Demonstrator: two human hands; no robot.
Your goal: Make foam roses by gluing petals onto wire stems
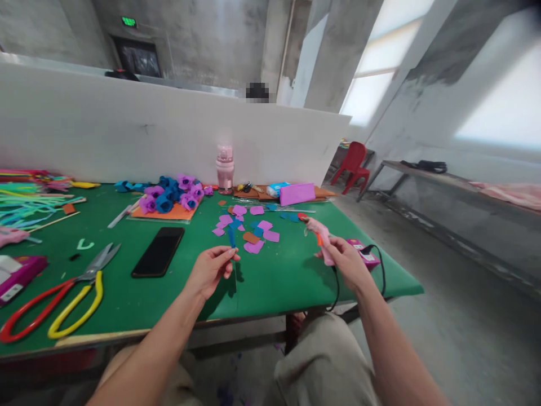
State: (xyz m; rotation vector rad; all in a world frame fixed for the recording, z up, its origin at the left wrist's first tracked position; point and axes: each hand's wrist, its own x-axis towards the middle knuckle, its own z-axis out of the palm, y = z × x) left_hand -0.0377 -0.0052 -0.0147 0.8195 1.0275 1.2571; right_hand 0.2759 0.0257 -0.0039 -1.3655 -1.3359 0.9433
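Between thumb and fingers, my left hand (217,269) pinches a small dark blue crepe-paper piece (231,237), with a thin stem or wire hanging below it. My right hand (344,260) is wrapped around a pink hot glue gun (320,234) with an orange trigger, its nozzle pointing up and left over the table. A black cord runs down from the gun's handle. Loose purple paper petals (253,247), along with blue and brown ones, lie scattered just beyond my left hand. A bunch of purple and blue paper flowers (169,194) rests on orange paper.
Scissors (91,276) with red and yellow handles and a black phone (158,252) lie at left. A pink bottle (225,169) stands by the white partition (169,129). A purple power box (367,255) sits at the right edge. Colourful stems (38,208) fill the far left.
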